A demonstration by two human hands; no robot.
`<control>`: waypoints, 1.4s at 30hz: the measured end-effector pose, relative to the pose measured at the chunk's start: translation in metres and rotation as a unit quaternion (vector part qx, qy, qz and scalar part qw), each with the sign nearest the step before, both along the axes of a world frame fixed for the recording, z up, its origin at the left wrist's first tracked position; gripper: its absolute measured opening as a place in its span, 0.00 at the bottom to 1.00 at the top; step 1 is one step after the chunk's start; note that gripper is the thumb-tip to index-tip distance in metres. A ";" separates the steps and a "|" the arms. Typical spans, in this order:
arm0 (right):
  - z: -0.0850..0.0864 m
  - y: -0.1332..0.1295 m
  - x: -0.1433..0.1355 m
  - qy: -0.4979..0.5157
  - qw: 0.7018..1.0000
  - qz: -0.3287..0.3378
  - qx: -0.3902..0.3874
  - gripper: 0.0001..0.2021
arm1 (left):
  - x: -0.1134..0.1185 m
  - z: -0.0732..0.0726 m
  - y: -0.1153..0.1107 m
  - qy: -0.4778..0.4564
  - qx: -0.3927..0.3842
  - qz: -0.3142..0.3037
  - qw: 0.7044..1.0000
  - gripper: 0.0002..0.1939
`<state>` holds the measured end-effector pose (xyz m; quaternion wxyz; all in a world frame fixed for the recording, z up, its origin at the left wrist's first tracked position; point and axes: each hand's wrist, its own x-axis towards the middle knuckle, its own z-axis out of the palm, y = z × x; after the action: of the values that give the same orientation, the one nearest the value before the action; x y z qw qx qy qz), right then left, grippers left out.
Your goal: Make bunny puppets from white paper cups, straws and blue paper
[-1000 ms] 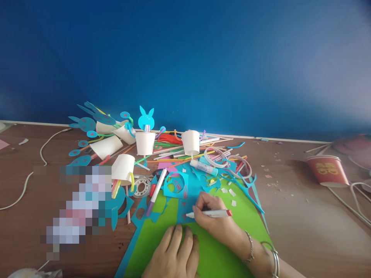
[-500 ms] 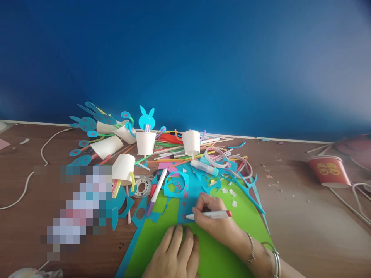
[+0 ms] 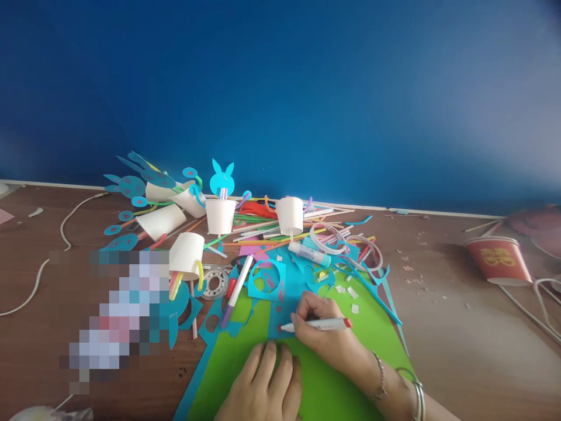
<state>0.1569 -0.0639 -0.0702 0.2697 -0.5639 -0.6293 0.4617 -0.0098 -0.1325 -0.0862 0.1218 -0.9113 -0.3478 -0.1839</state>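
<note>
My right hand (image 3: 322, 330) is closed around a white marker (image 3: 329, 324) with a red end. Its tip touches a strip of blue paper (image 3: 287, 310) that bears small red drawn shapes. My left hand (image 3: 268, 380) lies flat, fingers stretched out, on the green sheet (image 3: 333, 383) just below the blue strip. A white marker with a purple cap (image 3: 236, 292) rests to the left of the strip. Above it lies a blue cutout square (image 3: 252, 286) with a round hole.
White paper cups (image 3: 220, 217) with straw arms and blue paper rabbit heads (image 3: 221, 182) stand or lie at the back left. Behind the sheet are loose straws (image 3: 258, 237), a glue stick (image 3: 309, 254) and tape rolls (image 3: 328, 238). A red paper cup (image 3: 498, 259) leans at right.
The marker tip has shifted very slightly left on the blue paper. My left hand stays in place.
</note>
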 end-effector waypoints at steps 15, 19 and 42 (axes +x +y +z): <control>0.006 0.000 -0.004 0.010 1.000 0.000 -0.002 0.11 | -0.002 0.002 0.000 -0.002 -0.005 -0.001 1.000 0.15; 0.003 0.000 -0.003 0.005 1.000 0.002 0.002 0.11 | -0.001 0.002 0.000 -0.014 -0.006 0.002 1.000 0.15; 0.005 0.000 -0.003 0.020 1.000 -0.008 -0.003 0.11 | -0.003 0.003 -0.001 0.006 -0.022 0.001 1.000 0.17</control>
<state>0.1535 -0.0641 -0.0649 0.2841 -0.5605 -0.6177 0.4728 -0.0126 -0.1338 -0.0833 0.1042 -0.9144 -0.3523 -0.1703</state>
